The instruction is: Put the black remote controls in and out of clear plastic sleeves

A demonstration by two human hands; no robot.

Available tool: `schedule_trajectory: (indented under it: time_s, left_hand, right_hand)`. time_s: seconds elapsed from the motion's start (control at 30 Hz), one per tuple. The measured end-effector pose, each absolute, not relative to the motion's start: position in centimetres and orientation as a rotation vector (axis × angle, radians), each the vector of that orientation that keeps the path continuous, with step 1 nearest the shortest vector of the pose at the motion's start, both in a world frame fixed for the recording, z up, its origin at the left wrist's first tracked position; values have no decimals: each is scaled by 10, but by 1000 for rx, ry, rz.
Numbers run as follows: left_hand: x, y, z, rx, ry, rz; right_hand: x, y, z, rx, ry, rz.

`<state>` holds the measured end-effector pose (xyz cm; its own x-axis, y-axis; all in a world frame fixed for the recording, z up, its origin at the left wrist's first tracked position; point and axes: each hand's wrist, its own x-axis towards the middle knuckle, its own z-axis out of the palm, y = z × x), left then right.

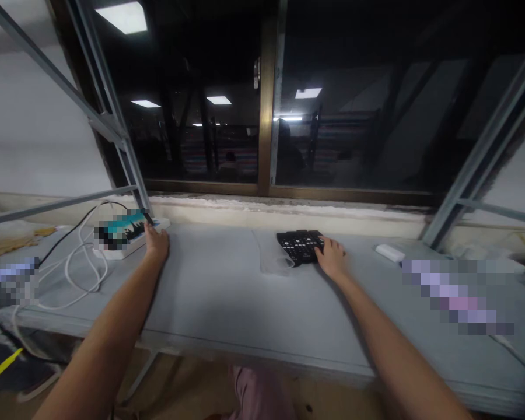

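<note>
On the grey worktop [219, 303] I saw a white box [123, 254] and cable [72, 251] left, black pad [298, 246] and clear bag [269, 261] nearer the back edge, white block [389, 253] right.

**Reaches over a grey worktop [210, 291] with both hands**

Touches the right end of a teal-and-dark item [129, 226], partly pixelated, with the left hand [156, 242]. Shows a white base [125, 252] under that item and looped white cables [87, 290] just beside it.

Rests the right hand [333, 259] on the right edge of a black patterned item [298, 244], with clear plastic [271, 259] against its left side. Farther right, shows a small white block [389, 253] near a pixelated patch.

Behind the worktop, looks onto dark window panes [367, 134] with reflected ceiling lights, between slanted metal frames [476, 140]. Below the front edge, includes a clothed knee [260, 394].
</note>
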<state>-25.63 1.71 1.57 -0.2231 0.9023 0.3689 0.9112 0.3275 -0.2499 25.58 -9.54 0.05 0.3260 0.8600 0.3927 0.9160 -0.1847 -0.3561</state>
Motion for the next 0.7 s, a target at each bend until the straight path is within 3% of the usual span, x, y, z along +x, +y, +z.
schedule_trajectory:
  time_s: [0.43, 0.7]
  left_hand:
    - [-257, 2, 25, -1586, -2241, -103]
    - [-273, -12, 39, -1917, -1683, -111]
  right_hand:
    - [260, -89, -10, -1978, -1575, -205]
    - [247, -100, -1, -1809, -1609, -396]
